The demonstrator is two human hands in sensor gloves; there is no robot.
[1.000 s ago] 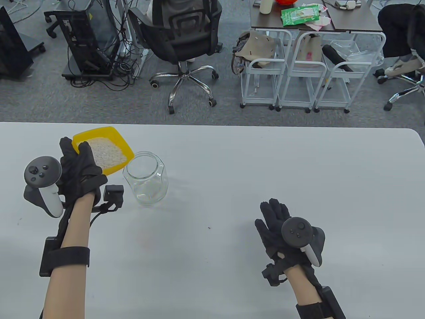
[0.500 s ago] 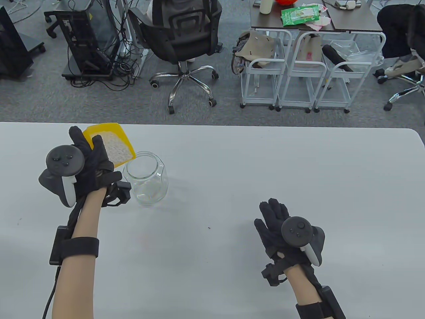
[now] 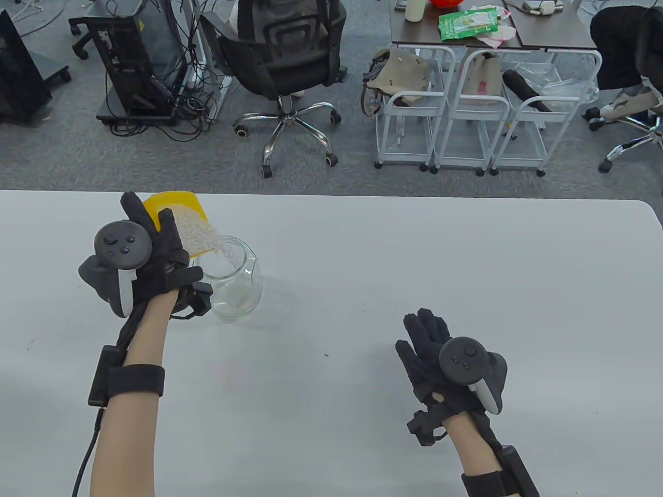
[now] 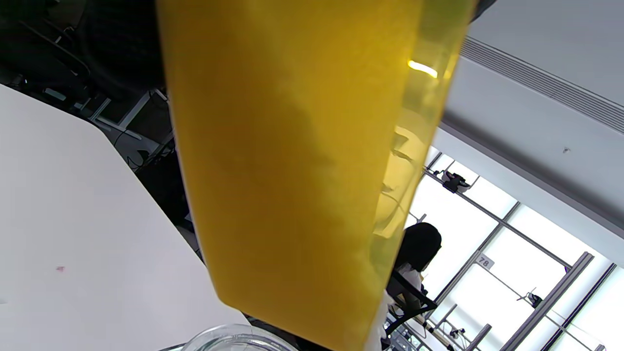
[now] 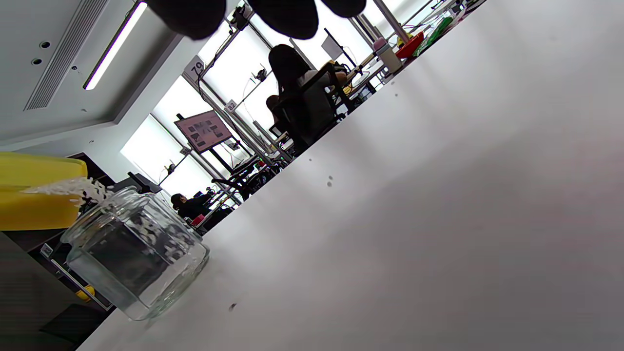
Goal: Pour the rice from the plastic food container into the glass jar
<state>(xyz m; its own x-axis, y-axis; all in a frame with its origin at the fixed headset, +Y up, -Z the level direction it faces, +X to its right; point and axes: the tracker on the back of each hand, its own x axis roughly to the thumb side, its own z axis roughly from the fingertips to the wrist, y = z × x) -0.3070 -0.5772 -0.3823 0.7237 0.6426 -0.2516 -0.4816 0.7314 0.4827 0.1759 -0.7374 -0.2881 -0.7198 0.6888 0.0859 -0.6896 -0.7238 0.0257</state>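
Note:
My left hand grips a yellow plastic container and holds it tilted over the open mouth of a clear glass jar. White rice slides off its lower corner and falls into the jar. The jar stands upright on the white table. The container's yellow underside fills the left wrist view, with the jar's rim below it. The right wrist view shows the jar with rice grains dropping in. My right hand rests flat on the table, fingers spread, holding nothing.
An office chair and wire carts stand on the floor beyond the table's far edge. The jar sits near the table's far left.
My left hand has raised and tipped the container further to the right over the jar. Rice now spills into the jar. The right hand has not moved.

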